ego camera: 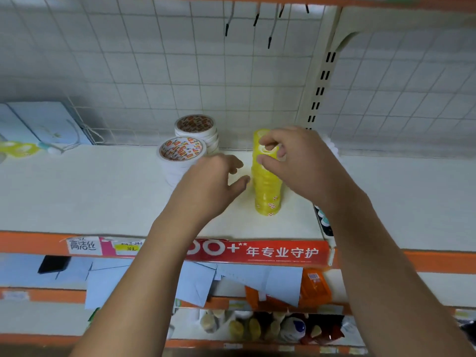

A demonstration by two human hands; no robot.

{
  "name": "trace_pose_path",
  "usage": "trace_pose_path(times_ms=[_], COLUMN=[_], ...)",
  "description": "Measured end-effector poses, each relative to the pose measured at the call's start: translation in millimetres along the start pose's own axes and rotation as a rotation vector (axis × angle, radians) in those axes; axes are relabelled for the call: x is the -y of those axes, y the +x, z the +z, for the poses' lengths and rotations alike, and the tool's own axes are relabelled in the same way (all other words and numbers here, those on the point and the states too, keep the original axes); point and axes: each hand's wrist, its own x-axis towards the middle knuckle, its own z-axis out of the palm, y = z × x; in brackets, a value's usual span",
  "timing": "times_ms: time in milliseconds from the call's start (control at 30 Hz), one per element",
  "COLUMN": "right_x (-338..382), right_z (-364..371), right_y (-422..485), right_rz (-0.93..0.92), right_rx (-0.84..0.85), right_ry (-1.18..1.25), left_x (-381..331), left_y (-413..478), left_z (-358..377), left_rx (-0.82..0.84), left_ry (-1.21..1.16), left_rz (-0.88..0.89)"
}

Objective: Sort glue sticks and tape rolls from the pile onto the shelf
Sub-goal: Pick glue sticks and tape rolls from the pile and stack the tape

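A tall stack of yellow tape rolls point(266, 191) stands upright on the white shelf point(103, 197). My right hand point(296, 161) pinches the top roll of that stack between thumb and fingers. My left hand point(213, 181) hovers just left of the stack with fingers loosely curled, holding nothing. Two stacks of white tape rolls with orange-printed cores stand behind it: the nearer stack point(177, 158) and the farther stack point(198, 130) close to the back grid.
A white wire grid point(154, 60) backs the shelf, with a slotted upright post point(319, 94) at right. Blue boxes point(43, 124) and yellow-green items point(15, 149) sit at far left. Dark round items point(323, 220) lie under my right wrist. Lower shelves hold blue paper and packets.
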Motion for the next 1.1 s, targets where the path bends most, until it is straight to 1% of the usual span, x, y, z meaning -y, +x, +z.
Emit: trace_pose_path(times_ms=[133,267,433,600,733,833,967,1100], right_x=[49,111,199,284,344,376,403,415], right_z=[18,52,107,171,216,245,273,294], right_y=[14,27,39,44,49,54,65,86], right_rz=[-0.093,-0.225,-0.330,-0.374,-0.388,-0.374,-0.331,-0.326], right_rx=[-0.004,0.065,0.180,0.317,0.363,0.375,0.404,0.428], right_ry=[0.115,0.194,0.243,0.250,0.269,0.277,0.282,0.250], left_x=[26,76,155,231,286,323,363,397], left_y=[-28,-63,-118,-170,-197,-209,-212,-199], left_z=[-39,-75,-119,-168,-198,-213,-226,-232], left_rx=[-0.135,-0.211,-0.207,-0.157,-0.140,-0.133,-0.115,-0.087], left_ry=[0.131,0.209,0.319,0.381,0.398,0.398,0.378,0.352], left_rz=[-0.077,-0.212,-0.374,-0.492,-0.505,-0.503,-0.487,-0.444])
